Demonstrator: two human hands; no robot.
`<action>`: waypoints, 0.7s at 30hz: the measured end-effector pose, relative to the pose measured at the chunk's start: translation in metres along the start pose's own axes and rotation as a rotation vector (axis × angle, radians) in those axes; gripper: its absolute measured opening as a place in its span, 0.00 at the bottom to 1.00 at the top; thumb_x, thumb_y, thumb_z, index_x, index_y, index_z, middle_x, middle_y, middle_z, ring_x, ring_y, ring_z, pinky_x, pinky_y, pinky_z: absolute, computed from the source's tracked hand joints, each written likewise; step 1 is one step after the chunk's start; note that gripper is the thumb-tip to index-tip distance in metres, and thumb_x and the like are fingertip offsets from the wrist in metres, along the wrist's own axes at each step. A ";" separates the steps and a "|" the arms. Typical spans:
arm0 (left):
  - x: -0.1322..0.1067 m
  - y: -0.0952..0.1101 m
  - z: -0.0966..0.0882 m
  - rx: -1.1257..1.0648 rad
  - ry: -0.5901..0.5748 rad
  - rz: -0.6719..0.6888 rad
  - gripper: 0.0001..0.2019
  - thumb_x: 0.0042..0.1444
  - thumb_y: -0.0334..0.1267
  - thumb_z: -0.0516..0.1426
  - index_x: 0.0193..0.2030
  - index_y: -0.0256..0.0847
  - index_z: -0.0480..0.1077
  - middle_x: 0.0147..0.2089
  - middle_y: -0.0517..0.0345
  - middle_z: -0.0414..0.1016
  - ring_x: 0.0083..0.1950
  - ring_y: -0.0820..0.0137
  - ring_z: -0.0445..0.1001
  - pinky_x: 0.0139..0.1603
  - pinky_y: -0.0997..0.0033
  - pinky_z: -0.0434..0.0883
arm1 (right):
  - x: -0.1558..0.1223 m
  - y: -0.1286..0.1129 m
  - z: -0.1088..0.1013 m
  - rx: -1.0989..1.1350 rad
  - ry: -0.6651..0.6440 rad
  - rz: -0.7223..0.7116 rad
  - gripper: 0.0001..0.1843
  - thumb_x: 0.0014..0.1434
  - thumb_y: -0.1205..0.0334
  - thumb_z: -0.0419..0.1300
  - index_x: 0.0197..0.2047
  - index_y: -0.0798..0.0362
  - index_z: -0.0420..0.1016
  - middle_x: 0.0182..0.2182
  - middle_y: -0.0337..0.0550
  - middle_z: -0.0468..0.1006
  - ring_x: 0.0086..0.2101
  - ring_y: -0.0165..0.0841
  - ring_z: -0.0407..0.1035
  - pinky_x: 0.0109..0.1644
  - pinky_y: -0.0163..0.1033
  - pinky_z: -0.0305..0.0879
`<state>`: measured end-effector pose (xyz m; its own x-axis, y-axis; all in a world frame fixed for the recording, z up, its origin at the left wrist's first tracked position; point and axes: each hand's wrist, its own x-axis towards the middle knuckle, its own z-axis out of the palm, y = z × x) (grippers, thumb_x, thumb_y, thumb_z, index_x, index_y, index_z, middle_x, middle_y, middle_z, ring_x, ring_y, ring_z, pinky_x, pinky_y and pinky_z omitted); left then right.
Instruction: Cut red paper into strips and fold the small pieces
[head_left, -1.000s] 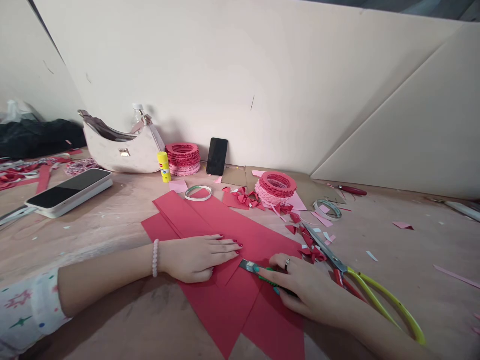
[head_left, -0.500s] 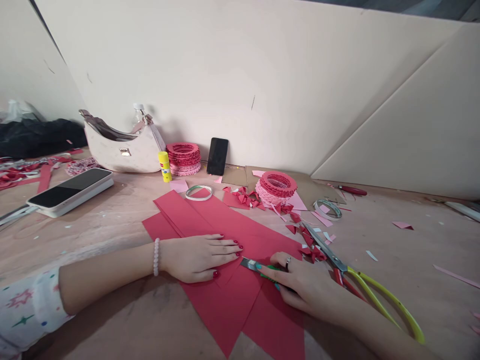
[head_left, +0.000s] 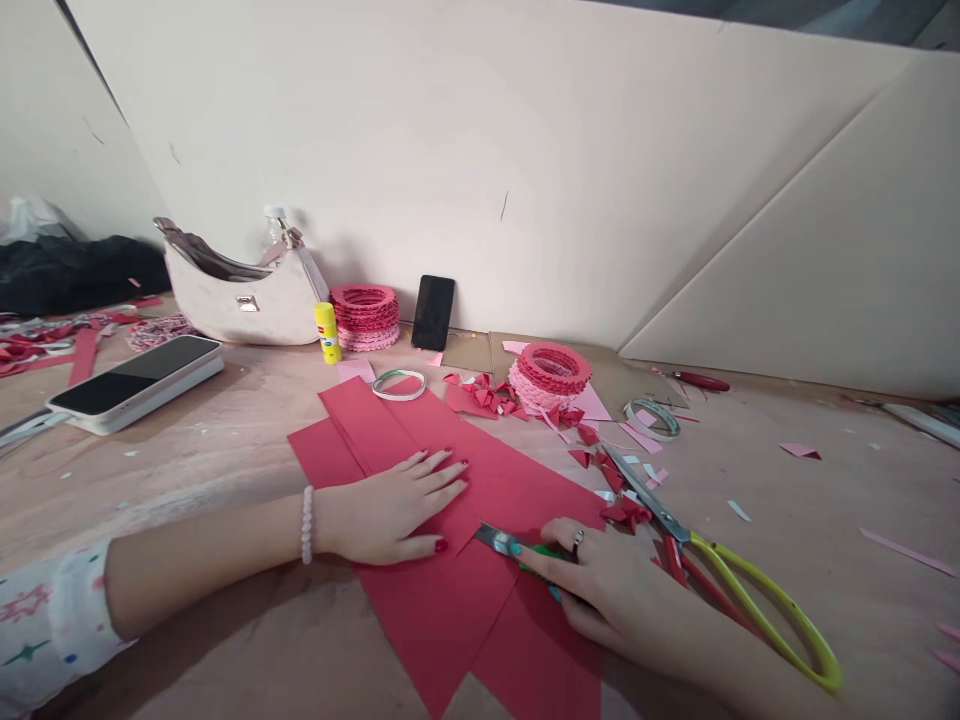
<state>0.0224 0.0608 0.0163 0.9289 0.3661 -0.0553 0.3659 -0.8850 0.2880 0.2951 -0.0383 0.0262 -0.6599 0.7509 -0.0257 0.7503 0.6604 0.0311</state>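
While pinning red paper sheets (head_left: 442, 630) to the table (head_left: 247, 640) with the left hand (head_left: 386, 510), palm down and fingers spread, grips a green cutter (head_left: 496, 540) in the right hand (head_left: 600, 575), clamped around its handle with index finger along the top. Points the blade leftward over the top sheet, near the left thumb. Shows also, in this head view, a tape roll (head_left: 400, 394) at the sheets' far edge and yellow-handled scissors (head_left: 679, 530) beside the right hand.
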 end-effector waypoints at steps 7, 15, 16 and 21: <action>-0.002 -0.009 -0.005 -0.027 -0.050 0.252 0.35 0.57 0.44 0.51 0.68 0.39 0.40 0.67 0.46 0.45 0.68 0.59 0.43 0.66 0.52 0.38 | -0.004 -0.012 -0.001 0.106 0.020 -0.028 0.32 0.52 0.74 0.50 0.59 0.43 0.59 0.36 0.43 0.69 0.33 0.31 0.64 0.35 0.33 0.56; -0.003 -0.009 -0.007 -0.050 -0.071 0.296 0.37 0.55 0.42 0.53 0.68 0.39 0.39 0.67 0.46 0.44 0.67 0.58 0.44 0.66 0.51 0.37 | 0.000 -0.018 0.009 0.113 0.039 -0.061 0.32 0.53 0.75 0.50 0.61 0.45 0.56 0.35 0.43 0.67 0.33 0.31 0.62 0.36 0.33 0.57; -0.003 -0.009 -0.007 -0.046 -0.070 0.297 0.37 0.55 0.42 0.53 0.68 0.39 0.39 0.67 0.46 0.44 0.67 0.58 0.44 0.66 0.51 0.37 | 0.002 -0.018 0.009 0.108 0.038 -0.065 0.32 0.53 0.75 0.50 0.61 0.45 0.56 0.35 0.43 0.67 0.33 0.31 0.62 0.36 0.33 0.57; -0.003 -0.009 -0.007 -0.017 -0.068 0.307 0.36 0.56 0.43 0.51 0.68 0.37 0.39 0.67 0.45 0.43 0.68 0.58 0.43 0.66 0.51 0.37 | 0.005 -0.015 0.001 0.121 0.028 -0.058 0.31 0.54 0.75 0.49 0.61 0.45 0.57 0.35 0.43 0.67 0.31 0.30 0.62 0.34 0.32 0.56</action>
<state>0.0156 0.0692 0.0203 0.9977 0.0616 -0.0271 0.0670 -0.9459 0.3174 0.2806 -0.0446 0.0243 -0.7016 0.7126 0.0040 0.7094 0.6990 -0.0900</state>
